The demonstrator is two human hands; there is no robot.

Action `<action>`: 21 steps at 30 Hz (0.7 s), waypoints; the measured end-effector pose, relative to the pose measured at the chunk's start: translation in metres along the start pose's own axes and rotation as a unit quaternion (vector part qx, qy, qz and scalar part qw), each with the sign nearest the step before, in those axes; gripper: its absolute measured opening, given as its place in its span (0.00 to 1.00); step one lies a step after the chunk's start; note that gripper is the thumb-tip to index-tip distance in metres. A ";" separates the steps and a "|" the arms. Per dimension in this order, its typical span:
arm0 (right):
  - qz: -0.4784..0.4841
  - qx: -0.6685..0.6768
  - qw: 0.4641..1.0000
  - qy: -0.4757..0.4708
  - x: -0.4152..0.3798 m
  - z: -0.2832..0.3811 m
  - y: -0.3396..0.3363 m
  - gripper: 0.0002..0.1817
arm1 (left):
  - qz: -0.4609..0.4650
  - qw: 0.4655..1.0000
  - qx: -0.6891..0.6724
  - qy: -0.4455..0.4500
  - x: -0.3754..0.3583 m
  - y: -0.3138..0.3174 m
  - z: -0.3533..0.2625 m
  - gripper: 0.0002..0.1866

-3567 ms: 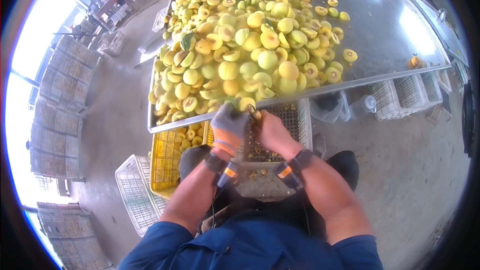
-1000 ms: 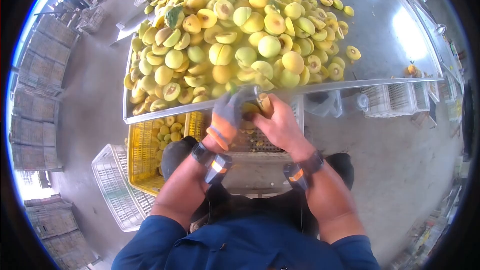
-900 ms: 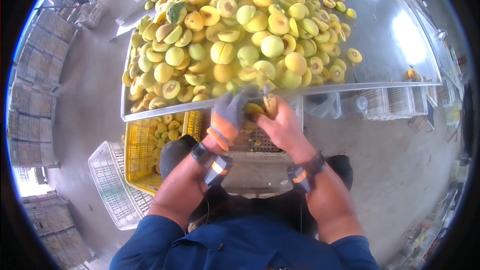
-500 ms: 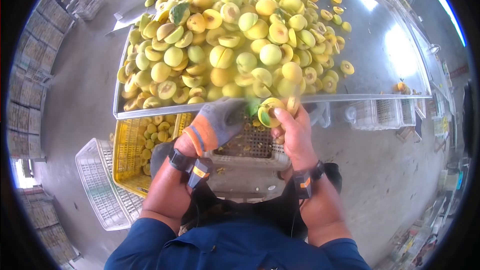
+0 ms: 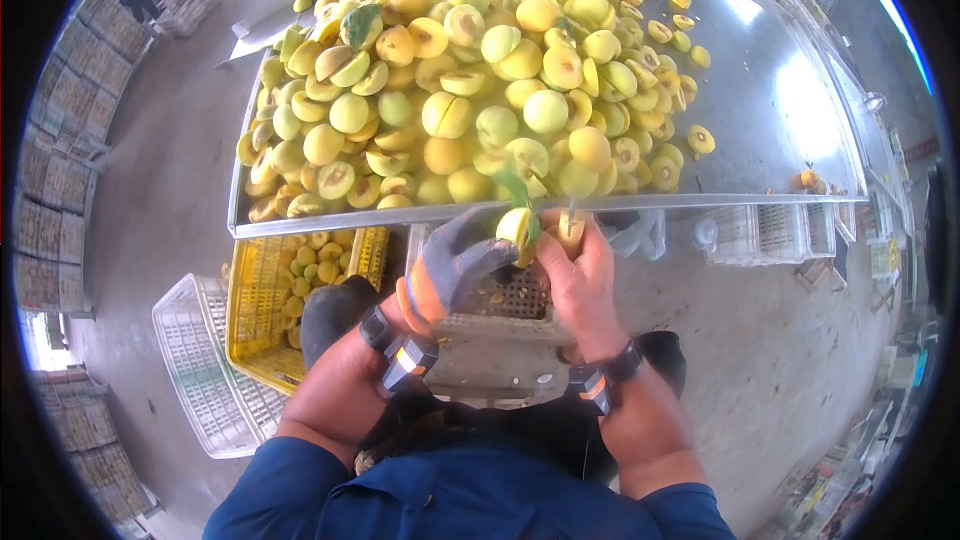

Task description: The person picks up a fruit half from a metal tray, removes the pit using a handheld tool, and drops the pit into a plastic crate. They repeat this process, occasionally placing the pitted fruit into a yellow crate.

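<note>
My left hand (image 5: 462,262), in a grey glove with an orange cuff, is closed around a yellow peach (image 5: 515,227) with green leaves (image 5: 516,187) on it. Bare and closed, my right hand (image 5: 583,265) grips a small tool with a light wooden handle (image 5: 571,227); a thin metal part sticks up from it, blurred. The right thumb is right beside the fruit. Both hands are together in front of the near rim of a metal table (image 5: 740,202). On that table lies a large heap of yellow-green peaches (image 5: 440,115), many of them halved.
A yellow crate (image 5: 262,310) of peaches stands below left, beside white crates (image 5: 205,365). A perforated crate (image 5: 515,300) with scraps is under my hands. More white baskets (image 5: 770,230) stand beneath the table at right. Crate stacks (image 5: 50,210) line the far left.
The peach has turned and shifted slightly left and down in my left hand, whose fingers now show around it. My right hand has drawn slightly down, keeping the wooden-handled tool.
</note>
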State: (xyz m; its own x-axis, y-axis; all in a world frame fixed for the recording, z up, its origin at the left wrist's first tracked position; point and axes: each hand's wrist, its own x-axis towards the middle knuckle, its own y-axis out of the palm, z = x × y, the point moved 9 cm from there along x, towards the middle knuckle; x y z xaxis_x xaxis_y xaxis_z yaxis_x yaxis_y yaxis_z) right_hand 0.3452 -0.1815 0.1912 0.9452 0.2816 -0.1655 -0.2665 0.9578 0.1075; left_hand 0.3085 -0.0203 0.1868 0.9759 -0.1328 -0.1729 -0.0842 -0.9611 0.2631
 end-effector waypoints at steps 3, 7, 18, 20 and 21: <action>0.023 -0.039 0.998 -0.035 0.003 0.001 -0.002 0.12 | 0.007 1.000 0.003 -0.009 0.003 0.002 0.001 0.27; 0.052 -0.003 0.999 0.011 0.006 -0.008 0.002 0.11 | -0.028 0.999 -0.036 0.014 0.003 0.004 0.007 0.26; 0.003 -0.134 0.975 -0.176 -0.004 0.007 0.021 0.07 | -0.181 0.979 0.009 0.091 -0.001 -0.006 0.023 0.17; 0.015 -0.173 0.967 -0.184 -0.015 0.018 0.023 0.06 | -0.220 0.964 0.062 0.134 0.004 -0.024 0.021 0.15; 0.029 -0.184 0.971 -0.152 -0.017 0.014 0.022 0.07 | -0.214 0.920 0.245 0.220 0.007 -0.030 -0.001 0.15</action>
State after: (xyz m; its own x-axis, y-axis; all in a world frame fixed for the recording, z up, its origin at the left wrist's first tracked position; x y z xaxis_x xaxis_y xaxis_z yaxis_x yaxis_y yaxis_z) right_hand 0.3261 -0.1662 0.2105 0.9235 0.3600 0.1327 -0.3181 0.9118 -0.2596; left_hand 0.3179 0.0075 0.1784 0.9188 0.2907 0.2671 0.3513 -0.9107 -0.2175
